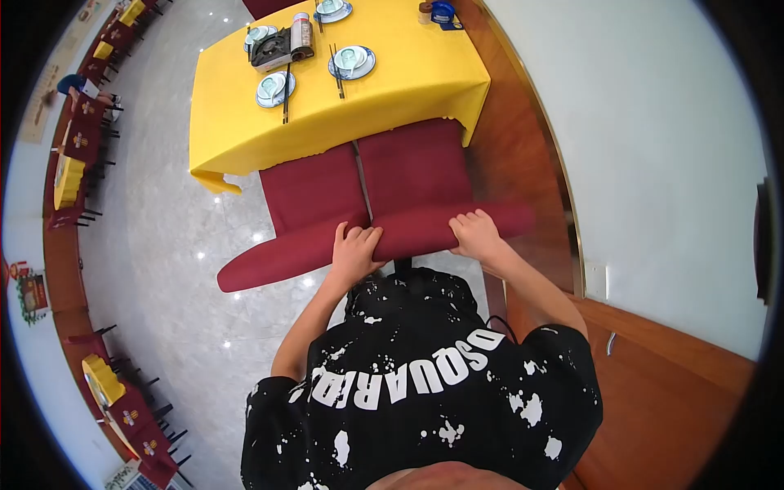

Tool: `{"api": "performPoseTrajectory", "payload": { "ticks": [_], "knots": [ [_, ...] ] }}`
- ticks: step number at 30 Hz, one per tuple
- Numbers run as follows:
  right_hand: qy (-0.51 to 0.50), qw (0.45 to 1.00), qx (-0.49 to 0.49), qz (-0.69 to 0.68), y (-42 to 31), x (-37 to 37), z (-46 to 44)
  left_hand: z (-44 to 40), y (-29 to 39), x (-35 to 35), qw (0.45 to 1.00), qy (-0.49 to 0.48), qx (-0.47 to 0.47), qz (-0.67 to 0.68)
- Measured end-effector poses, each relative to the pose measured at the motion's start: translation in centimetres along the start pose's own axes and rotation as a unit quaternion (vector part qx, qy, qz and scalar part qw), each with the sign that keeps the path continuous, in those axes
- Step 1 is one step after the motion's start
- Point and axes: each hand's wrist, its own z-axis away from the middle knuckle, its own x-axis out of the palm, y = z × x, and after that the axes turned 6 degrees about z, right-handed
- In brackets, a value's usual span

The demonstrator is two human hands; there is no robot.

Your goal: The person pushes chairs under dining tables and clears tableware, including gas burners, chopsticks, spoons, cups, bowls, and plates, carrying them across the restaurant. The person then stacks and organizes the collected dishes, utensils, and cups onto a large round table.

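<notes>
Two chairs in dark red covers stand side by side, seats toward the table: the left chair (314, 192) and the right chair (415, 167). My left hand (357, 251) is closed over the top of the chair backs where their inner ends meet; whether it grips one or both is hard to tell. Around the top of the right chair's back, my right hand (476, 235) is wrapped, its fingers on the far side. Beyond the seats is a table with a yellow tablecloth (224, 122), whose front edge hangs over the seats' far ends.
On the table are a portable gas stove (273, 53), several place settings including a plate (363, 65) with chopsticks (337, 77), and a blue object (443, 12). Wood panelling (523, 147) borders the right side. More covered chairs (82, 140) line the far left, where a person sits.
</notes>
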Motion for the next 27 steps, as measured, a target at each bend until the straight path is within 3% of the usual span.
{"api": "performPoseTrajectory", "payload": {
  "ticks": [5,13,17,23,27],
  "knots": [
    [0.019,0.998,0.044,-0.028,0.0,-2.0,1.4,-0.6,1.0,0.7,0.999,0.016,0.034,0.03],
    [0.083,0.995,0.055,-0.03,4.2,-1.0,1.1,-3.7,2.2,2.9,0.997,0.05,0.006,0.055],
    [0.094,0.993,0.048,-0.045,5.9,-1.9,0.6,-5.1,2.9,3.0,0.998,0.015,-0.013,0.066],
    [0.073,0.995,0.068,-0.024,5.7,-1.6,1.2,-4.8,4.0,3.0,0.991,0.03,-0.038,0.124],
    [-0.041,0.991,0.124,-0.033,4.0,-3.6,0.7,-4.0,4.2,1.6,0.984,0.012,-0.07,0.163]
  ]
}}
